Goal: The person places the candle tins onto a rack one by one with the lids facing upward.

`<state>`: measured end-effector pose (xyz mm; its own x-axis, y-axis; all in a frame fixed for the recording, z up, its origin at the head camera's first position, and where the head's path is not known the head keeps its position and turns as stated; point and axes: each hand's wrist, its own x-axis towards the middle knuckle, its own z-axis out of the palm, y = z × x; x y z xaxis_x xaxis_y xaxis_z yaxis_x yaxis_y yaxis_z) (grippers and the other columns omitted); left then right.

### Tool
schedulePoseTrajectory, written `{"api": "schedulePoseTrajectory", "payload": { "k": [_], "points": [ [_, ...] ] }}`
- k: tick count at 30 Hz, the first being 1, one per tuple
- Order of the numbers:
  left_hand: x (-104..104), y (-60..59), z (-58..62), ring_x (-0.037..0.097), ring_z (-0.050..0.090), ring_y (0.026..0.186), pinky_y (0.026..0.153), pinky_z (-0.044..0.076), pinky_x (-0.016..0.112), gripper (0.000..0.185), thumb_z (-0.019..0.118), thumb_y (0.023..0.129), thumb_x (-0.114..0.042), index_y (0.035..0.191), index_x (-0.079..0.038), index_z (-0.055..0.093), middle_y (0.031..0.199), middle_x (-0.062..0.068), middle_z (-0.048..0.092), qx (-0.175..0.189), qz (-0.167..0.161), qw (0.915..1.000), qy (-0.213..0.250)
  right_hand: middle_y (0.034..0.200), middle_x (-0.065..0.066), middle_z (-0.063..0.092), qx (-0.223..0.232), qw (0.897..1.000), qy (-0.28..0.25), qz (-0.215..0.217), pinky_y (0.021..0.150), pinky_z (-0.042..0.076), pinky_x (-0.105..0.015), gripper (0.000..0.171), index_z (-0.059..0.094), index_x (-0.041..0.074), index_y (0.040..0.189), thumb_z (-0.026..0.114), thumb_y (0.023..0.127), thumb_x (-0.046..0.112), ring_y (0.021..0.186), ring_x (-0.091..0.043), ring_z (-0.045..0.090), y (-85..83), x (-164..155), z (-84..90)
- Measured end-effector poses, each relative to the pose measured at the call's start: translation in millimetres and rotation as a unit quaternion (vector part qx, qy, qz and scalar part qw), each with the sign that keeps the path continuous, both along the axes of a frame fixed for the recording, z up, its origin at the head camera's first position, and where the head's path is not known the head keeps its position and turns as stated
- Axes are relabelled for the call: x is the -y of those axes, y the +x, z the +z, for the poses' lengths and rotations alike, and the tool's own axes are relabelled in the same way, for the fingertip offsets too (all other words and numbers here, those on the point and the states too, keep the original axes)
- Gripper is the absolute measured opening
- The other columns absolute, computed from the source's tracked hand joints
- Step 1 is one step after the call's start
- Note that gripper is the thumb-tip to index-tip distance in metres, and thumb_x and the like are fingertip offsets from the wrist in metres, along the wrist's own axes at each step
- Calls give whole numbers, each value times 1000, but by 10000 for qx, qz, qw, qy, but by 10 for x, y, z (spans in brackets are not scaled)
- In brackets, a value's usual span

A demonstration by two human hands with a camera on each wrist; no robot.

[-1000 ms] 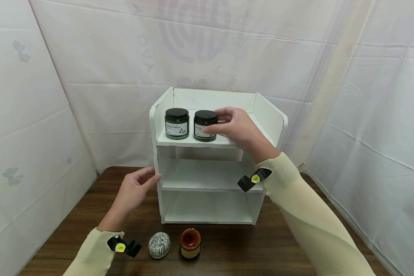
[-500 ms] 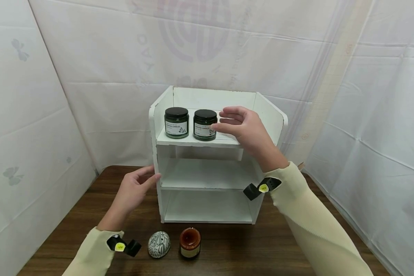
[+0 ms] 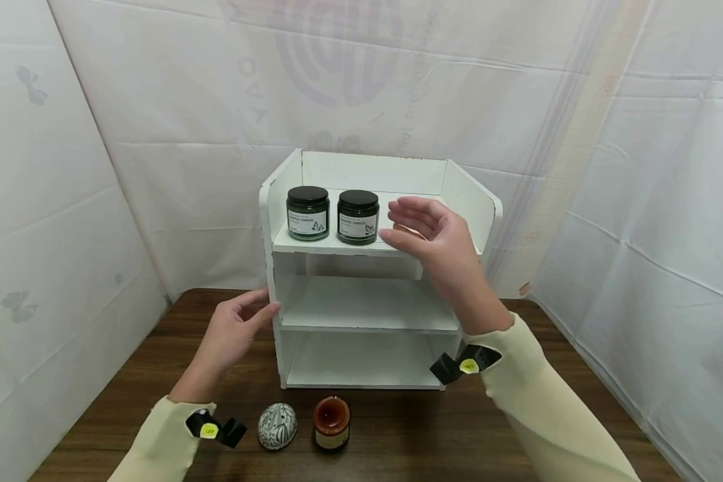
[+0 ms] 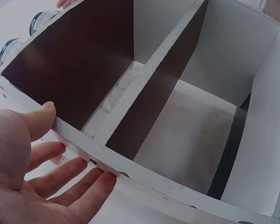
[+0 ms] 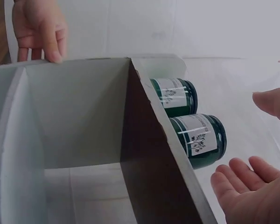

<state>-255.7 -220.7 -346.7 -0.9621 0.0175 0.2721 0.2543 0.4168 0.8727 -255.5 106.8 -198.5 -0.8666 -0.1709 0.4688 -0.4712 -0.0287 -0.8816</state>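
Note:
A white three-tier shelf unit (image 3: 367, 304) stands on a dark wooden table (image 3: 488, 428). Two dark green glass candle jars with black lids sit side by side on its top tier, one at the left (image 3: 308, 213) and one beside it (image 3: 358, 217). My right hand (image 3: 406, 224) hovers open just right of the second jar (image 5: 200, 137), not touching it and holding nothing. My left hand (image 3: 256, 314) rests open against the shelf's left side wall (image 4: 130, 172), with its thumb on the front edge.
On the table in front of the shelf lie a grey patterned ceramic egg (image 3: 278, 426) and an amber candle jar (image 3: 332, 423). The two lower tiers hold nothing. White fabric walls close in the back and both sides.
My right hand has let go of the second green jar and drawn back to the right and towards me. The jar stays on the top tier. My left hand has not moved.

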Motion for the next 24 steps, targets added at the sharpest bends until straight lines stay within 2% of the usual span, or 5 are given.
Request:
{"api": "schedulePoseTrajectory", "payload": {
  "k": [6, 11, 17, 20, 24],
  "points": [
    [3, -7, -4, 25, 66, 116, 85, 55, 21, 61, 66, 99, -46, 148, -11, 56, 140, 14, 65, 23, -8, 10000, 12, 133, -10, 68, -193, 9997, -176, -16, 100, 54, -27, 52, 59, 2, 133, 80, 86, 1, 126, -22, 65, 108, -45, -142],
    [2, 3, 9, 22, 65, 114, 84, 54, 20, 60, 66, 99, -46, 147, -11, 57, 139, 14, 65, 1, 13, 10000, -13, 134, -14, 67, -284, 9981, -503, 197, 102, 53, -31, 49, 59, 0, 132, 77, 87, -4, 124, -22, 66, 184, -66, -251],
    [18, 0, -7, 18, 65, 112, 86, 54, 23, 59, 65, 99, -48, 146, -13, 58, 141, 12, 63, -38, 46, 9999, -146, 136, -16, 66, -323, 9969, -614, 374, 104, 52, -35, 48, 59, 0, 132, 76, 87, -5, 128, -29, 64, 269, -66, -399],
    [24, -13, -23, 16, 65, 110, 85, 53, 24, 58, 65, 99, -49, 145, -14, 59, 142, 11, 63, -39, 69, 9998, -205, 137, -19, 64, -353, 9966, -598, 449, 106, 51, -40, 48, 59, -2, 132, 75, 87, -7, 127, -27, 64, 307, -55, -482],
    [26, -31, -41, 15, 65, 110, 86, 54, 25, 58, 65, 99, -49, 145, -15, 60, 141, 9, 63, -41, 89, 9997, -219, 137, -19, 65, -408, 9967, -541, 447, 104, 52, -38, 49, 58, -3, 132, 76, 86, -6, 125, -22, 66, 342, -51, -599]
  ]
}}
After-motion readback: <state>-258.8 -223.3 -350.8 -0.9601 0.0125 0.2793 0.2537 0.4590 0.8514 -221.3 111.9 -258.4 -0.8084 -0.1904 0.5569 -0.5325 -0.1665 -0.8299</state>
